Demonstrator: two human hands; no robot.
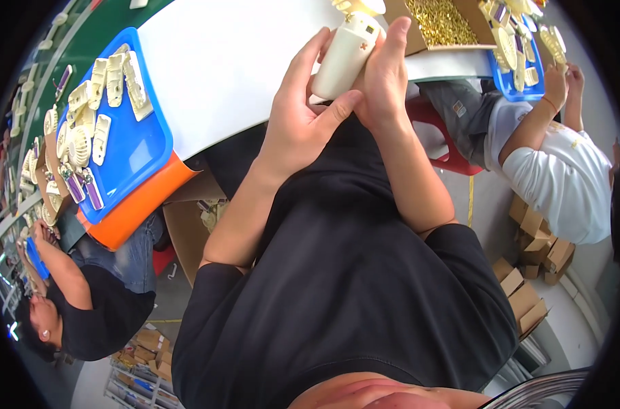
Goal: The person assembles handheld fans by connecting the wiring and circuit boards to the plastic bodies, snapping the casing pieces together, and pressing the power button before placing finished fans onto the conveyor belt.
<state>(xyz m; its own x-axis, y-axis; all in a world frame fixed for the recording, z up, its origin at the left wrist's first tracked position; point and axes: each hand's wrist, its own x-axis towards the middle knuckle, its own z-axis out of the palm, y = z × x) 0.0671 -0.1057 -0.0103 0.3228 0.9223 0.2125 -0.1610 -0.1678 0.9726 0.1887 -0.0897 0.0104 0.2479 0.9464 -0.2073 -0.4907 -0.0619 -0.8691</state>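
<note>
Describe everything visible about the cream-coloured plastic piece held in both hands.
The cream plastic piece is a rounded, roughly cylindrical housing, smooth and matte, looking like moulded plastic. Its upper end has a flatter face with small slots or holes. It is tilted, upper end toward the white table, and held above the table's near edge. The left hand wraps it from the left, thumb near its lower end; the right hand covers its right side, fingers reaching its upper end. Its lower end is hidden by the hands.

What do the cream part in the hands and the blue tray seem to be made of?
Cream part, held by left hand and right hand: probably moulded plastic, smooth, matte, with rounded edges. Blue tray: probably plastic too, slightly glossy, uniform colour, raised rim.
</note>
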